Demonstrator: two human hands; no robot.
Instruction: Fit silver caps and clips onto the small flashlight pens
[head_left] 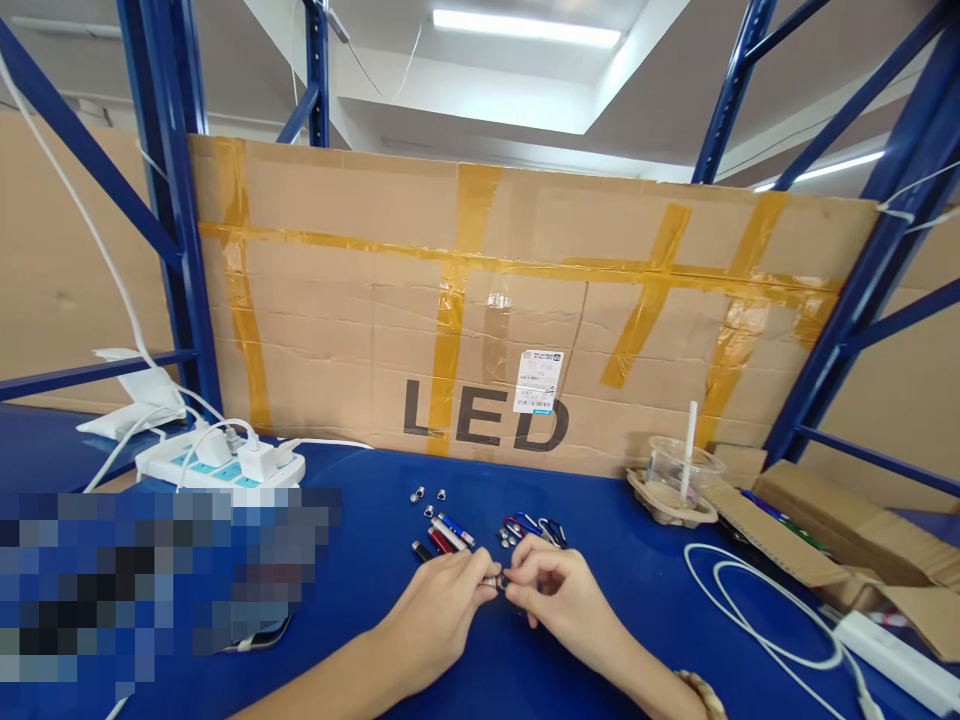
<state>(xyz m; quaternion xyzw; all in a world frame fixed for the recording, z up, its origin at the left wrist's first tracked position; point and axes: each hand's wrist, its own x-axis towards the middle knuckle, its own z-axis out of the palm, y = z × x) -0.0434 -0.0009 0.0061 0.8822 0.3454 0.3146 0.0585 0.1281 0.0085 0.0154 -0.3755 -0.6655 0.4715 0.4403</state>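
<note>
My left hand (439,605) is closed, its thumb and fingertips pinching a small silvery metal tube (493,581), mostly covered by the fingers. Facing it, my right hand (559,595) has thumb and index finger curled together at the tube's right end; the tiny piece between them is too small to make out. Just beyond the left hand lie several slim pen-like metal tubes (453,532) in blue, silver, red and black. Past the right hand rest several carabiner clips (534,526) in blue, red and black, with small silver parts beside them. More small silver metal caps (420,493) are scattered farther back.
A white power strip (221,470) with plugs stands at the left, near a phone (262,634) partly pixelated. At the right are a plastic cup (675,470) in a carton holder, a looped white cable (720,590) and an open cardboard box (862,520). A cardboard panel (322,340) closes the back.
</note>
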